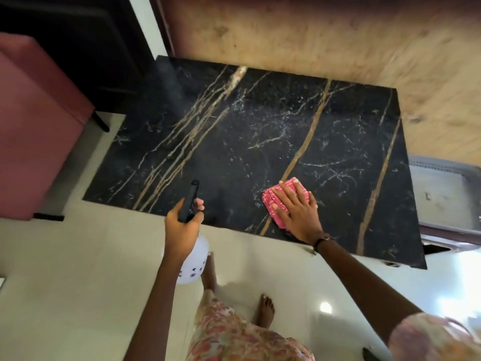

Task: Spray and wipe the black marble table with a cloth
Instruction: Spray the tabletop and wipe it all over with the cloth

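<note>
Black marble table, pink chair beside

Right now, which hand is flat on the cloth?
The right hand: its fingers lie straight, pressing the pink cloth onto the black marble table. The left hand instead grips the spray bottle.

So my table is a black marble slab with gold and white veins running across it, sitting on a glossy pale tile floor. There's a patch of fine droplets around the middle of the top and a bit of mist hanging over the far left corner. Only thing lying on it is a folded pink cloth near my edge, flat under my right hand.
</note>
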Action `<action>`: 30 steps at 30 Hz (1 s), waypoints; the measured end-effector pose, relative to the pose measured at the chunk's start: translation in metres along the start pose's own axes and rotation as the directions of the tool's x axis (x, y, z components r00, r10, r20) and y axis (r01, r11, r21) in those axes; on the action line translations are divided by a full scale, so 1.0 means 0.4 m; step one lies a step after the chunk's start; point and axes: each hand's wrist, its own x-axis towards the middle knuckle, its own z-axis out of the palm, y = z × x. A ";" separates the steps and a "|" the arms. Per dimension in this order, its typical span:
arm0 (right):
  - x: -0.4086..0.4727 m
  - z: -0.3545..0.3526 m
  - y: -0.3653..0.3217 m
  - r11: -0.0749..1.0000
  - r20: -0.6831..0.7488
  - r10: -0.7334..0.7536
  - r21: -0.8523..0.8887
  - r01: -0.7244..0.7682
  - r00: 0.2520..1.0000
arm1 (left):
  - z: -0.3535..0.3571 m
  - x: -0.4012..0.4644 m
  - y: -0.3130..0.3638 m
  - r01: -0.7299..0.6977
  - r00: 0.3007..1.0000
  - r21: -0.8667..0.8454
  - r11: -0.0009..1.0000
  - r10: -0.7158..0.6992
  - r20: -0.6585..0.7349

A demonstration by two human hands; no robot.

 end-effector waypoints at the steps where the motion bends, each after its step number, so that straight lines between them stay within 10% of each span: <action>1: 0.041 0.007 -0.048 0.999 -0.014 0.026 0.021 -0.025 1.000 | -0.018 0.026 0.010 -0.002 1.000 -0.004 1.000 0.002 -0.014; 9: 0.383 0.038 -0.437 0.989 0.032 0.108 0.094 -0.110 0.994 | -0.208 0.259 0.075 -0.007 0.995 -0.007 1.000 0.006 -0.101; 16: 0.486 0.105 -0.776 0.948 0.145 -0.316 0.086 0.306 0.938 | -0.338 0.426 0.092 -0.057 0.993 0.113 0.992 0.068 -0.098; 22: 0.387 0.136 -0.653 0.786 0.139 -0.611 -0.013 0.618 0.779 | -0.332 0.489 0.118 -0.085 0.996 0.093 0.992 0.084 0.013; 30: 0.371 0.011 -0.392 0.997 0.098 -0.015 -0.069 0.022 0.995 | -0.269 0.496 0.160 -0.095 0.991 0.120 0.988 0.082 0.108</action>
